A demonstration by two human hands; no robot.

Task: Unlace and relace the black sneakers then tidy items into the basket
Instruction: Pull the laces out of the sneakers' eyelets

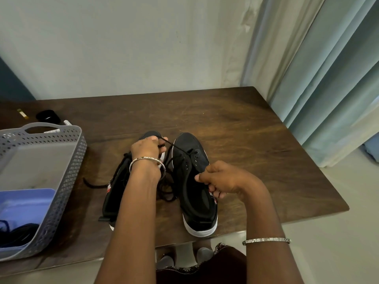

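The brown wooden table [246, 130] carries everything, and the grey perforated basket [67, 160] sits at its left edge within easy reach, already holding a blue tray [24, 203] and some dark cord. Two black sneakers stand side by side near the front edge, toes pointing away, so their lacing faces the person. The right sneaker [196, 201] is the one being worked on, while the left sneaker [114, 197] waits beside it, largely hidden under the forearm. The right hand [221, 179] is curled around the right sneaker's side by the opening, apparently to brace it against the pull. The left hand [147, 147] pinches the black lace [176, 147] and draws it taut up and leftward from an eyelet near the toe. The rest of the lace lies in a loose heap between the shoes. Whether this strand is coming out or going back in is hard to judge. A small black case [48, 116] lies beyond the basket.
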